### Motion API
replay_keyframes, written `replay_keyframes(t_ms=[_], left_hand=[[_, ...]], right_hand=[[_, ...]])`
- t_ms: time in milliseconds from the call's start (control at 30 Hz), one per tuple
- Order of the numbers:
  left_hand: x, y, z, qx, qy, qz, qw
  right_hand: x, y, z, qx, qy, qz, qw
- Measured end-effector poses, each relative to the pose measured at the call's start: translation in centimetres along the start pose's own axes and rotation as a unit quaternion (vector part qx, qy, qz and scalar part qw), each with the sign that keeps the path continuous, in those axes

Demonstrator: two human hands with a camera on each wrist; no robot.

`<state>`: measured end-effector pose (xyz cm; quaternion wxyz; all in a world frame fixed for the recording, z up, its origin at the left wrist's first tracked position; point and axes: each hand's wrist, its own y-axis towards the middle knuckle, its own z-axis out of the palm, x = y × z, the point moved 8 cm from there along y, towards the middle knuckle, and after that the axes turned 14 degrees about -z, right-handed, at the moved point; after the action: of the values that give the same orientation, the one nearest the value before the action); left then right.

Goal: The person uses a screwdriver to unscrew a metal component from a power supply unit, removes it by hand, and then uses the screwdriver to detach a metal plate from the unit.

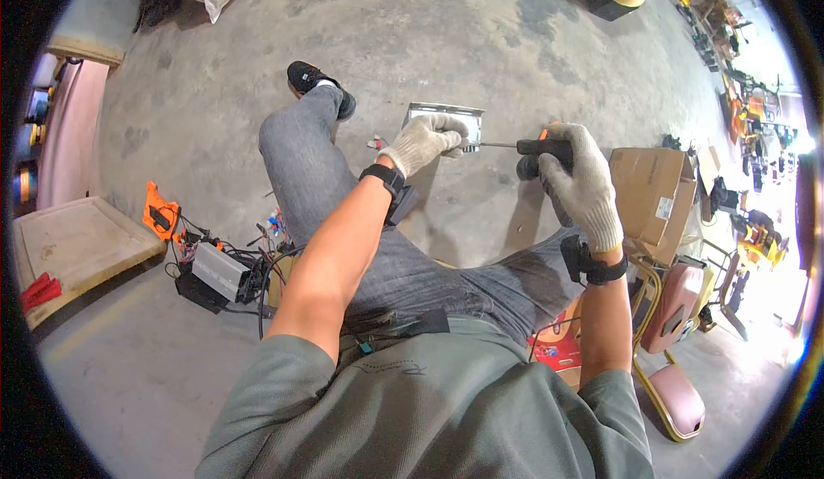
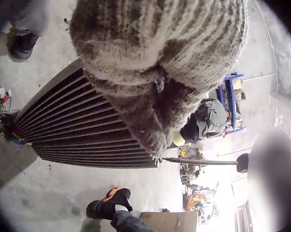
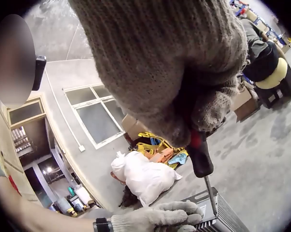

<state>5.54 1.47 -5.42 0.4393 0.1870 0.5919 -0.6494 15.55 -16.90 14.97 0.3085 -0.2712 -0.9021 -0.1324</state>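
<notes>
A metal case with dark cooling fins (image 2: 83, 125) is in front of the seated person, its lighter face (image 1: 474, 118) showing in the head view. The gloved left hand (image 1: 429, 142) holds the case at its near edge, with bent fingertips close to a corner. In the gloved right hand (image 1: 584, 174) is a screwdriver with a black handle (image 3: 201, 162), gripped from the side. Its thin shaft (image 1: 498, 144) points left, and the tip meets the case's end beside the left fingertips. Glove fabric hides part of the case in the left wrist view.
Small wires with connectors (image 1: 375, 142) hang by the case. A silver box with cables (image 1: 219, 270) and an orange part (image 1: 160, 213) lie left of the person. To the right stand a cardboard box (image 1: 648, 191) and a pink chair (image 1: 674, 307).
</notes>
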Motion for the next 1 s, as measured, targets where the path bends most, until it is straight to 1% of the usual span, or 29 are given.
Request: replay_keyframes(t_ms=[233, 300, 333, 400, 467, 533, 600, 633, 700, 733, 800, 833, 867, 900, 933, 1000], left_hand=[[-0.1, -0.1, 0.0, -0.006, 0.015, -0.007, 1.0], [0.2, 0.2, 0.0, -0.001, 0.0, -0.005, 1.0], [0.4, 0.4, 0.0, 0.004, -0.014, -0.004, 1.0], [0.4, 0.7, 0.1, 0.01, -0.024, 0.009, 1.0], [0.3, 0.7, 0.1, 0.013, -0.035, 0.023, 0.999], [0.5, 0.5, 0.1, 0.013, -0.024, 0.001, 1.0], [0.3, 0.4, 0.1, 0.011, -0.024, 0.009, 1.0], [0.1, 0.4, 0.1, 0.01, -0.024, 0.018, 1.0], [0.0, 0.3, 0.2, 0.01, -0.026, 0.019, 0.999], [-0.1, 0.2, 0.2, 0.009, -0.029, 0.02, 0.999], [0.0, 0.1, 0.2, 0.013, -0.022, 0.016, 1.0], [0.1, 0.0, 0.2, 0.017, -0.014, 0.011, 1.0], [0.1, -0.1, 0.2, 0.018, -0.015, 0.011, 1.0], [0.2, -0.2, 0.3, 0.019, -0.022, 0.004, 1.0], [-0.1, -0.1, 0.3, 0.019, -0.028, 0.002, 0.999], [0.0, 0.2, 0.2, 0.024, -0.028, 0.009, 0.999]], right_hand=[[0.0, 0.3, 0.4, 0.012, 0.0, 0.001, 1.0], [1.3, 0.7, 0.5, 0.015, -0.06, -0.073, 0.995], [1.4, 0.8, 0.4, 0.015, -0.06, -0.073, 0.995], [2.6, 1.0, 0.5, 0.036, -0.083, -0.113, 0.99], [2.9, 1.1, 0.7, 0.044, -0.083, -0.112, 0.989], [3.3, 1.3, 0.8, 0.053, -0.084, -0.11, 0.989], [3.9, 1.6, 1.3, 0.097, -0.111, -0.13, 0.98], [3.9, 1.8, 1.4, 0.097, -0.111, -0.129, 0.981], [4.7, 2.0, 2.1, 0.118, -0.116, -0.181, 0.969], [4.8, 2.0, 2.2, 0.119, -0.115, -0.181, 0.969], [4.7, 2.0, 3.1, 0.165, -0.151, -0.175, 0.959], [5.1, 2.3, 3.5, 0.165, -0.151, -0.176, 0.958], [4.1, 2.9, 3.3, 0.138, -0.188, -0.062, 0.97], [3.0, 2.8, 2.4, 0.107, -0.224, 0.055, 0.967], [2.9, 2.7, 1.9, 0.104, -0.226, 0.055, 0.967], [4.3, 2.5, 2.1, 0.127, -0.198, -0.046, 0.971]])
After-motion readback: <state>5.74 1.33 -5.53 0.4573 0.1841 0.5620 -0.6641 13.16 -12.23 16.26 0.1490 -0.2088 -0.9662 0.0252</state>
